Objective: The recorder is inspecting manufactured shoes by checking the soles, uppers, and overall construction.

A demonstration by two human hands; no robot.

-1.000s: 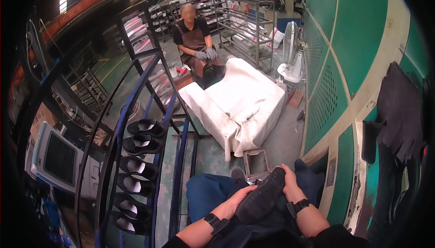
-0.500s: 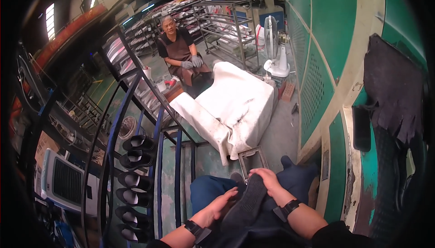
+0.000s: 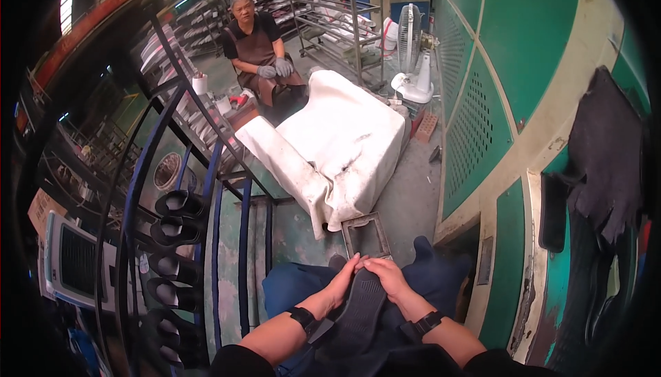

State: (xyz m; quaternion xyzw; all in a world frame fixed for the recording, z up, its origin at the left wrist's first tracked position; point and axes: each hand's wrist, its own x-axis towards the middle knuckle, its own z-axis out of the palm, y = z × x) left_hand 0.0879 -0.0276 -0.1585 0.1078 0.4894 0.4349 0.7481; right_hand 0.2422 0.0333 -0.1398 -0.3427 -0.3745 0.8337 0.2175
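Fingers [image 3: 350, 267] of left hand [image 3: 342, 282] and right hand [image 3: 389, 277] curl closed over the far end of one dark ridged shoe sole [image 3: 358, 308], lying lengthwise on the lap, fingertips meeting at its tip. Just beyond: small grey metal frame [image 3: 367, 234] on the floor, then a white cloth-covered mound [image 3: 337, 143]. Left of the hands: blue metal rack [image 3: 180, 205] bearing black shoe parts; farther off, a seated gloved person [image 3: 258, 53].
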